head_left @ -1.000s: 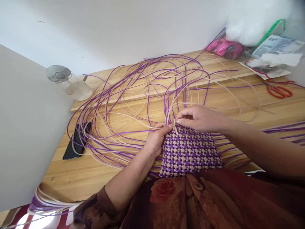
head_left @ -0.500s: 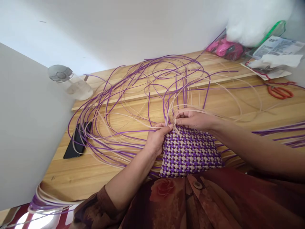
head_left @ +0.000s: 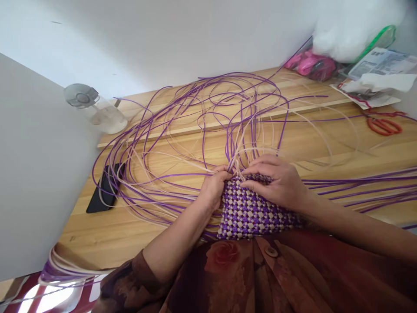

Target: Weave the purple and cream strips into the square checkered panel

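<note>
A purple-and-beige checked woven piece lies against my lap at the table's near edge. My left hand is closed at its upper left corner, thumb and fingers pinching the strands there. Just right of it, a small beige strand loop stands up from the top edge. Over the upper right of the weave, my right hand is curved, its thumb and fingertips apart beside the loop's beige end. Long purple strands and beige ones rise from the corner and fan out over the table.
The wooden table carries a wide tangle of strands. A black phone and a clear bottle with a grey lid are at left. Red-handled scissors, papers and a bag of pink material lie at right.
My right hand has drawn back from the beige loop and come down over the weave, its fingers parting. The beige loop looks smaller. My left hand keeps its pinch at the corner.
</note>
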A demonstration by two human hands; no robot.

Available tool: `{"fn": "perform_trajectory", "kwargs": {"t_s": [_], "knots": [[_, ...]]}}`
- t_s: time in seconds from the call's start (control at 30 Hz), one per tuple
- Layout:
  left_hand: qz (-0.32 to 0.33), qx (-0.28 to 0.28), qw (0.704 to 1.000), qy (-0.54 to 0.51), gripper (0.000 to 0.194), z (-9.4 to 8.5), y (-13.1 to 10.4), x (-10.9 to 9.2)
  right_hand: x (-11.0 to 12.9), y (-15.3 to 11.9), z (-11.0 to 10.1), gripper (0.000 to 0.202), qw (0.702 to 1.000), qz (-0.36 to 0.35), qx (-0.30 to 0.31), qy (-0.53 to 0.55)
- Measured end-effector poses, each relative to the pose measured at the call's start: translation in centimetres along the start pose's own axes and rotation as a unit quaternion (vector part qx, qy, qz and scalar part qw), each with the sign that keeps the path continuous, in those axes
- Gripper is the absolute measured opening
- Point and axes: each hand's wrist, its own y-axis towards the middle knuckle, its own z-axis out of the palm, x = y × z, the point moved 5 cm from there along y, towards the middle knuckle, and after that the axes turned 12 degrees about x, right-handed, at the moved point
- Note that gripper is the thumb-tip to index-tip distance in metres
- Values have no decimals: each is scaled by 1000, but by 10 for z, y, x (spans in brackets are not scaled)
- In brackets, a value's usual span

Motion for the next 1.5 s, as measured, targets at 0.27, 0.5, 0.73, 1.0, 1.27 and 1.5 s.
{"fn": "perform_trajectory", "kwargs": {"t_s": [0.27, 0.5, 0.73, 1.0, 1.27, 1.5], "knots": [[2, 2, 999, 46, 11, 0, -3, 0, 4, -5, 12, 6, 996, -17, -50, -66], [-14, 3, 1000, 25, 11, 0, -3, 0, 10, -11, 9, 31, 993, 40, 14, 111], [-28, 8, 999, 27, 12, -3, -1, 1, 12, -20, 13, 11, 997, -5, 42, 58], [3, 0, 1000, -12, 16, -4, -1, 1, 12, -19, 22, 11, 996, -38, 76, -7], [-13, 4, 999, -30, 30, -2, -2, 4, 27, -23, 11, 14, 997, -58, 14, 49], [-25, -6, 999, -36, 26, -2, -1, 7, 24, -28, 11, 20, 985, 62, 44, 152]]}}
